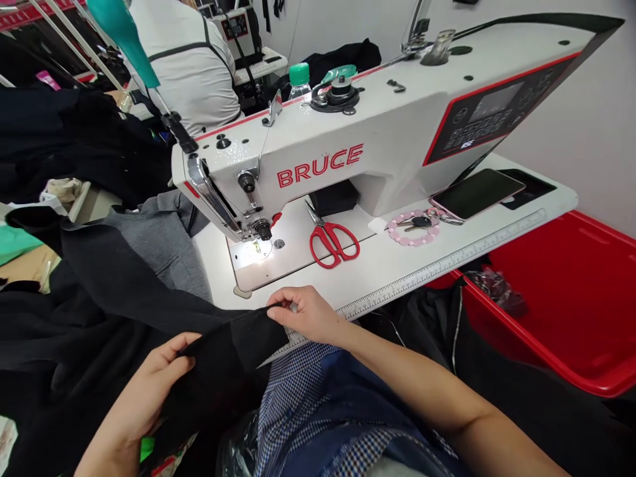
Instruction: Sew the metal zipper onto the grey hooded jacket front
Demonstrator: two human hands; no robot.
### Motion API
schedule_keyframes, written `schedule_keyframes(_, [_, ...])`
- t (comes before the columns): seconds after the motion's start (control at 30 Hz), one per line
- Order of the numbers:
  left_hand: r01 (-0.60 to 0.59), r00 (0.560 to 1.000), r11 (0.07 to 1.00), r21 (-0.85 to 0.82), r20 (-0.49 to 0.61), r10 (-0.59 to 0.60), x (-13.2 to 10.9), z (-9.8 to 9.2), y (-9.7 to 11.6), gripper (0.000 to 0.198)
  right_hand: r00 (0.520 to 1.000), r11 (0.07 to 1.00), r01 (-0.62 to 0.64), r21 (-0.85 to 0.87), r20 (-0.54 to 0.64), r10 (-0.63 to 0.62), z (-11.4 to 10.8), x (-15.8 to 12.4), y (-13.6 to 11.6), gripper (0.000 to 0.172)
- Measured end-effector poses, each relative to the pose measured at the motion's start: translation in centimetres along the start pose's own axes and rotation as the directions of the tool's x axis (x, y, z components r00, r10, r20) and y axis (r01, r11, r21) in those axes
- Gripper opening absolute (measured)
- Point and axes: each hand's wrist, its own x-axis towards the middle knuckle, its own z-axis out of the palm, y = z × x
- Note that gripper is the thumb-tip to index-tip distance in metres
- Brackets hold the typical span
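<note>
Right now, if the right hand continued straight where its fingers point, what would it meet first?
Most likely the black fabric that the right hand pinches; what lies beyond it in depth is hard to tell.

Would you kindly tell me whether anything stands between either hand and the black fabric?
Nothing visible does: the left hand and the right hand both pinch the black fabric directly. The red-handled scissors lie apart, beyond the right hand.

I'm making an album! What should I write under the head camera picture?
Left hand and right hand hold black cloth by a sewing machine and red scissors.
</note>
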Motion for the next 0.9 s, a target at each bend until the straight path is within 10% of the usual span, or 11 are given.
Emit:
schedule_keyframes(0.07, [-0.098,0.96,0.875,0.474,-0.188,0.209,0.4,1.0,0.7,0.029,1.0,0.999,0.008,-0.041,-0.015,-0.009,0.3,-0.1,0.1,0.014])
schedule_keyframes(0.13, [-0.086,0.786,0.575,0.813,-0.299,0.541,0.5,3.3,1.6,0.029,0.999,0.997,0.017,-0.07,-0.032,-0.019,0.3,-0.2,-0.1,0.014])
schedule_keyframes(0.23, [-0.21,0.472,0.305,0.929,-0.177,0.864,0.8,7.6,3.1,0.037,0.998,0.993,0.044,-0.109,-0.043,-0.049,0.1,-0.5,-0.4,0.012])
schedule_keyframes(0.3, [-0.345,0.396,0.24,0.907,-0.091,0.914,1.4,9.7,3.9,0.035,0.995,0.986,0.078,-0.144,-0.043,-0.085,-0.1,-0.7,-0.6,0.012])
schedule_keyframes(0.53, [-0.55,0.75,0.555,0.624,0.076,0.657,3.4,7.4,4.8,0.033,0.99,0.972,0.134,-0.195,0.061,-0.124,-1.4,-0.2,-0.9,0.012])
schedule_keyframes(0.9, [-0.509,0.851,0.763,0.398,0.105,0.514,3.2,6.8,5.4,0.033,0.98,0.992,0.09,-0.088,0.188,-0.073,-1.8,0.4,-1.1,0.017])
